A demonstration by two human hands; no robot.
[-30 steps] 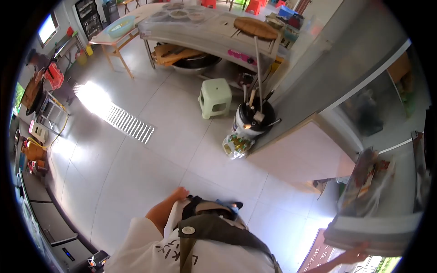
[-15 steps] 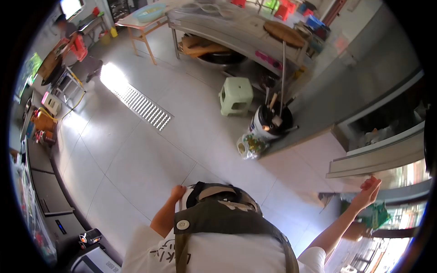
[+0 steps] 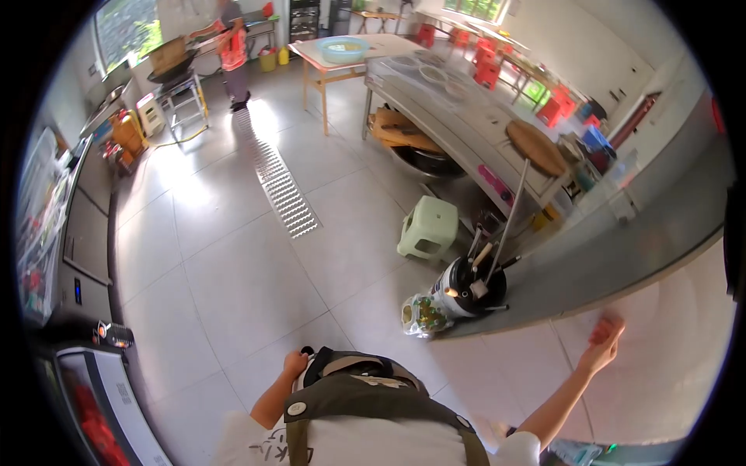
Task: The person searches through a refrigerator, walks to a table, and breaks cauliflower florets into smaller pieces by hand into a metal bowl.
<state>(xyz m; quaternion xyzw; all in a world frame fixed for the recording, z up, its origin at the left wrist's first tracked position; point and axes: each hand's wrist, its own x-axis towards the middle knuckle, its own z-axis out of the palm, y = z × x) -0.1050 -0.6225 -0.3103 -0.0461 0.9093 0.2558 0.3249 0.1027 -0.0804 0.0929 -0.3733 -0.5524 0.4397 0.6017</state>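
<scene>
My left hand (image 3: 294,365) is low by my hip, its fingers closed beside a small dark rounded thing (image 3: 308,351). My body and the dark apron (image 3: 350,396) partly hide what it grips. Out to the right, my right hand (image 3: 601,348) hangs in the air with loosely bent fingers, slightly blurred, and nothing shows in it. Below it are pale floor tiles; the grey partition (image 3: 575,291) stands nearby.
A white bucket (image 3: 449,283) with long-handled tools and a plastic bag (image 3: 426,315) stand ahead right. Behind them are a green stool (image 3: 430,225) and a metal table (image 3: 458,101). A floor grate (image 3: 284,190) runs forward. Another person (image 3: 233,54) stands far left.
My view has tilted up and moved, bringing more of the far room into sight. The doorway shelves at right have left view. My right hand now appears lower and further left.
</scene>
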